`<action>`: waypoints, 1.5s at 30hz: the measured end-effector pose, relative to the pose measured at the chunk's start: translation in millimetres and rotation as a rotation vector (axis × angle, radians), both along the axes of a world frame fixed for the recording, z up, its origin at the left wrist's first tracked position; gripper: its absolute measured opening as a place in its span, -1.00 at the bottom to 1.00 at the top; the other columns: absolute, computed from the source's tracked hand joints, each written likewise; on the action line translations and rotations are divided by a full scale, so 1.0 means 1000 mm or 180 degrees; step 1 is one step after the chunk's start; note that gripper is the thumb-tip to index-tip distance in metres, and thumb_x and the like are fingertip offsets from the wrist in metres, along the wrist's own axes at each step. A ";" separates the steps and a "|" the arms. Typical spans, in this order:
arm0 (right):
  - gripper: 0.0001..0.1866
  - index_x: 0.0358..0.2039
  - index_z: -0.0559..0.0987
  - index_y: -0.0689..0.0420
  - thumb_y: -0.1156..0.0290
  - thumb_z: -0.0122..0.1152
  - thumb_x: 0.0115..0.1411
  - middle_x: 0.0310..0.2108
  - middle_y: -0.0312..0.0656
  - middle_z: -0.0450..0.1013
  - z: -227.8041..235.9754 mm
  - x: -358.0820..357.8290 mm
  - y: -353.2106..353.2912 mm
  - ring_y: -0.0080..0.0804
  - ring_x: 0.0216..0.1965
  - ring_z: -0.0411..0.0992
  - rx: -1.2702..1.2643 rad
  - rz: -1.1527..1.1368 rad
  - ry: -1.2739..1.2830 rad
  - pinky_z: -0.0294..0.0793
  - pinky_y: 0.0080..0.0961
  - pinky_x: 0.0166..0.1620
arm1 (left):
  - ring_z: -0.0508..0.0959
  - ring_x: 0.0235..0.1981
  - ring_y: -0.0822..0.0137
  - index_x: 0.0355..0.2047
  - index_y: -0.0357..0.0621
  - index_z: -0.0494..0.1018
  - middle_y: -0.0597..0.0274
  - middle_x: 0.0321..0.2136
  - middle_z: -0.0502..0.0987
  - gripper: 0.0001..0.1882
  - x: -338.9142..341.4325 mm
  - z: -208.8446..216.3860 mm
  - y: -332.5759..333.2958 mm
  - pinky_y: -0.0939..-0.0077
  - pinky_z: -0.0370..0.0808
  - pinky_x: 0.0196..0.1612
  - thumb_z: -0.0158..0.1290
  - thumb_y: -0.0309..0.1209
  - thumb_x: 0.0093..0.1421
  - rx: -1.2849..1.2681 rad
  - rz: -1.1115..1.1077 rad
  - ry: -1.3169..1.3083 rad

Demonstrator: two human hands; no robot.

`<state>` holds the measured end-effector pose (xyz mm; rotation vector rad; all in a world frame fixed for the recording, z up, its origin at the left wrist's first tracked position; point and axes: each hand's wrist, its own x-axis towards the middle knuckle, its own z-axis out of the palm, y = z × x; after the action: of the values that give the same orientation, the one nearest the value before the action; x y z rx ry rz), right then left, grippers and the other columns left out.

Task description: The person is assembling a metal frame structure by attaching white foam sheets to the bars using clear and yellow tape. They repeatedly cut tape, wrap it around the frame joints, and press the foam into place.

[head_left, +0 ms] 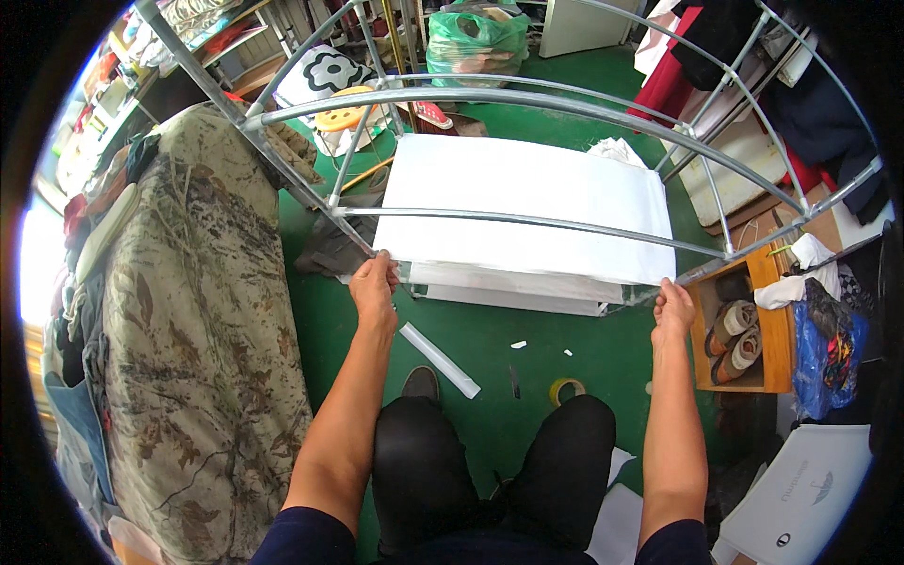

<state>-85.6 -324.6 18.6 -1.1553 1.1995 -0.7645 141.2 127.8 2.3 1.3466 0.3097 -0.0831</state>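
Note:
A grey metal tube frame with curved crossbars stands tilted over a stack of white sheets on the green floor. My left hand grips the frame's near left bar, just by the sheets' left corner. My right hand grips the near right bar at the sheets' right corner. Both arms reach forward from the lower edge, above my knees in black trousers.
A camouflage-covered bed runs along the left. A wooden box with shoes stands right. A white strip, a tape roll and paper scraps lie on the green floor. A green bag and hanging clothes sit beyond.

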 end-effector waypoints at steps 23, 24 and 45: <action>-0.78 -0.29 0.56 0.19 0.40 0.42 0.14 -0.51 -0.36 0.46 0.002 0.002 0.002 -0.62 -0.56 0.33 -0.0014 -0.0149 -0.0230 0.24 -0.65 -0.53 | 0.24 -0.66 0.54 -0.49 -0.17 0.46 0.41 -0.64 0.35 -0.70 -0.001 -0.004 -0.005 0.53 0.09 -0.60 0.12 -0.26 0.34 -0.0041 -0.0032 0.0015; -0.78 -0.29 0.56 0.19 0.40 0.42 0.13 -0.51 -0.36 0.47 0.003 0.003 0.003 -0.62 -0.56 0.34 0.0003 -0.0171 -0.0219 0.24 -0.65 -0.53 | 0.24 -0.66 0.53 -0.49 -0.16 0.46 0.41 -0.64 0.36 -0.70 -0.001 -0.004 -0.005 0.53 0.09 -0.60 0.13 -0.26 0.33 -0.0045 -0.0025 0.0004; -0.82 -0.31 0.55 0.13 0.40 0.39 0.17 -0.54 -0.41 0.42 -0.007 0.007 -0.002 -0.69 -0.60 0.32 -0.0105 -0.0146 0.0041 0.19 -0.73 -0.60 | 0.35 -0.60 0.53 -0.53 -0.10 0.48 0.42 -0.62 0.42 -0.68 -0.005 0.004 -0.003 0.56 0.21 -0.51 0.16 -0.20 0.29 0.0092 -0.0017 0.0013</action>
<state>-79.1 -327.0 11.7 -1.1648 1.2316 -0.8153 136.0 125.0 6.6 1.3759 0.3120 -0.0862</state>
